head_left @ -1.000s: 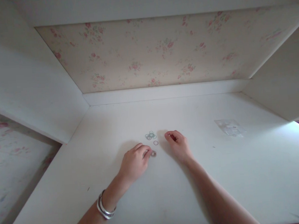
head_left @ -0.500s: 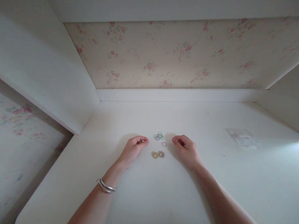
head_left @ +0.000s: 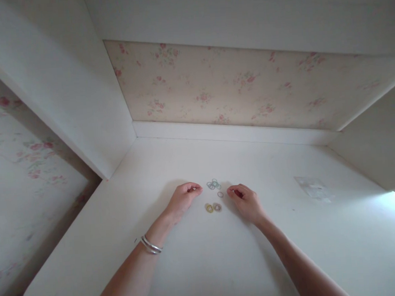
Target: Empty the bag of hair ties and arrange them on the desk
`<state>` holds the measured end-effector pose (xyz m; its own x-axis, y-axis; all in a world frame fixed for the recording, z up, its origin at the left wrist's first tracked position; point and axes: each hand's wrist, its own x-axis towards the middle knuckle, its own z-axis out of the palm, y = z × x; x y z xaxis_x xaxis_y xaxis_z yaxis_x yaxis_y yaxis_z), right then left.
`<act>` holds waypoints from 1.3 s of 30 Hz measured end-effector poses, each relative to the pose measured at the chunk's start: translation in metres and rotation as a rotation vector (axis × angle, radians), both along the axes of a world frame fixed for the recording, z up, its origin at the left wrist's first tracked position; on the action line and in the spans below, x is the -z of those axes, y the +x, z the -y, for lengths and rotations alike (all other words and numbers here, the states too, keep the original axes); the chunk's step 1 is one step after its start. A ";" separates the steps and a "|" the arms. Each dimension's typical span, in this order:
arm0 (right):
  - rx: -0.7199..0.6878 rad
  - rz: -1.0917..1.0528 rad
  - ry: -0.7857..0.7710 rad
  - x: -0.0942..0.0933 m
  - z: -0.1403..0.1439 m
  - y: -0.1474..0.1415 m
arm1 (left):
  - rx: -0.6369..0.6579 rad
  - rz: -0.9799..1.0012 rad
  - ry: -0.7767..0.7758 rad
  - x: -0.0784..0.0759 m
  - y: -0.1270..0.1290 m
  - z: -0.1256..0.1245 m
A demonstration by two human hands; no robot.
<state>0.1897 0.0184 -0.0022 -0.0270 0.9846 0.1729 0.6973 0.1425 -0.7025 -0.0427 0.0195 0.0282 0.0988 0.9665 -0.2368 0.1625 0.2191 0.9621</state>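
Small coloured rubber bands lie on a white desk (head_left: 205, 255). A cluster of bluish-green bands (head_left: 213, 184) sits furthest back, a single brownish band (head_left: 220, 194) lies just right of it, and a yellow band (head_left: 209, 208) and a brown band (head_left: 217, 206) lie side by side nearer me. My left hand (head_left: 184, 197) rests on the desk left of the bands, fingertips pinched together close to the cluster. My right hand (head_left: 244, 201) rests to the right, fingers curled, fingertips beside the single band. Whether either pinch holds a band is too small to tell.
A small clear plastic bag (head_left: 313, 188) lies on the desk at the right. White side panels wall in the desk on both sides, with floral wallpaper behind. Bright light falls on the desk's right edge. A silver bracelet (head_left: 150, 246) circles my left wrist.
My left hand left the yellow and brown bands and moved up toward the cluster. My right hand stayed nearly where it was. The camera view shifted to the left.
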 end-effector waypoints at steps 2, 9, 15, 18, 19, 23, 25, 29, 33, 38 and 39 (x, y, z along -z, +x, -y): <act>-0.034 0.058 0.000 -0.005 -0.004 -0.001 | 0.011 0.000 0.004 -0.001 -0.001 0.000; -0.138 0.293 0.019 -0.021 -0.017 -0.015 | 0.024 0.015 0.024 0.002 -0.002 -0.001; -0.171 0.437 0.019 -0.017 -0.026 -0.028 | 0.019 0.015 0.028 0.003 -0.003 -0.001; -0.153 0.494 0.019 -0.014 -0.028 -0.033 | 0.015 0.025 0.017 0.003 -0.003 -0.001; -0.149 0.515 0.020 -0.013 -0.028 -0.034 | 0.014 0.031 0.014 0.003 -0.003 -0.001; -0.146 0.591 0.020 -0.015 -0.028 -0.037 | 0.032 0.039 0.008 0.003 -0.004 -0.001; -0.149 0.601 0.029 -0.016 -0.026 -0.036 | 0.043 0.032 0.006 0.003 -0.004 -0.001; -0.144 0.548 0.072 -0.017 -0.024 -0.030 | 0.047 0.025 0.004 0.004 -0.004 -0.001; -0.141 0.431 0.122 -0.018 -0.018 -0.019 | 0.058 0.025 0.012 0.005 -0.004 -0.002; -0.157 0.263 0.178 -0.021 0.004 -0.006 | 0.053 0.014 0.023 0.008 -0.004 -0.003; -0.160 0.244 0.185 -0.021 0.009 -0.004 | 0.057 0.015 0.023 0.009 -0.004 -0.003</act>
<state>0.1854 0.0092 0.0189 -0.2407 0.9171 0.3178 0.8003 0.3728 -0.4697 -0.0465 0.0222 0.0196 0.1572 0.9645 -0.2124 0.1599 0.1874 0.9692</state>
